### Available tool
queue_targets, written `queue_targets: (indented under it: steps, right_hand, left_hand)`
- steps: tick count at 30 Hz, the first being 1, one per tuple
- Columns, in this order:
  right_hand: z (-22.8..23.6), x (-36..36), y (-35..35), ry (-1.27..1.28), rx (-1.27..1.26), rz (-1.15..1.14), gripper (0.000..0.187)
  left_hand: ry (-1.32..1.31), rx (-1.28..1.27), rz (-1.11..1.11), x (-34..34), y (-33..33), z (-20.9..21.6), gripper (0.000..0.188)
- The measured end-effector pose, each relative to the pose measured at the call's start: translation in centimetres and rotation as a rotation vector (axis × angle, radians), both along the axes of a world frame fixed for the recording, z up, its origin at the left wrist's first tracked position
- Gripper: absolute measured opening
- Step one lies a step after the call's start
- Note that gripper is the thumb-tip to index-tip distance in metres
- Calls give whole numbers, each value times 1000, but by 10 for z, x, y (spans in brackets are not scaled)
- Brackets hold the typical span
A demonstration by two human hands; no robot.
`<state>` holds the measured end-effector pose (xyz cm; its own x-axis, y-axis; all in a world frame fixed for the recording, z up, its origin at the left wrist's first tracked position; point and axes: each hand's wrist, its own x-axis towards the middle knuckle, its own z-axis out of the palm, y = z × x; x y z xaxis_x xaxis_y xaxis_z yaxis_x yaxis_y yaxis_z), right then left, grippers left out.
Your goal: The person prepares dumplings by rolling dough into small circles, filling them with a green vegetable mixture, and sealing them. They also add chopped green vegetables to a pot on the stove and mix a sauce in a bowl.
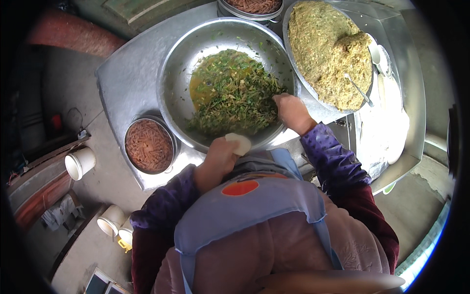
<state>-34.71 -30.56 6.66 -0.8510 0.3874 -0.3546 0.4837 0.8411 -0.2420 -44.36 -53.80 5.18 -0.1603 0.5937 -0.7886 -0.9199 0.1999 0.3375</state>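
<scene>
A wide steel basin holds chopped greens in a yellowish liquid. At the basin's near rim my left hand is closed on a pale, flat, rounded piece; its material is unclear. My right hand reaches over the right side of the basin, fingers curled into the edge of the greens. Its fingertips are partly hidden among the leaves. Both forearms wear purple patterned sleeve covers.
A steel pot of brown stick-shaped pieces stands left, and a similar pot at the back. Right of the basin, a large tray of yellowish crumbly mixture holds a spoon. White plastic sheeting lies beyond; white buckets stand on the floor.
</scene>
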Motion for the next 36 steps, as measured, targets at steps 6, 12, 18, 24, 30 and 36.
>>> queue_targets:
  steps: [6,12,18,24,30,36]
  right_hand:
    - [-5,19,-23,206,-275,10,17]
    - [15,28,-46,286,-454,-26,23]
    - [43,46,-91,330,-321,-64,40]
    - [43,52,-106,438,-259,-54,49]
    - [26,62,-100,385,-107,79,58]
    - [24,76,-63,458,44,59,56]
  left_hand:
    - [4,-111,-7,-3,15,-6,27]
    - [2,-88,-42,-4,21,-7,33]
    - [-13,129,140,-7,18,6,41]
    - [-228,445,429,-19,36,26,37]
    - [-244,255,501,-16,50,14,36]
    - [1,361,406,-33,51,-9,30]
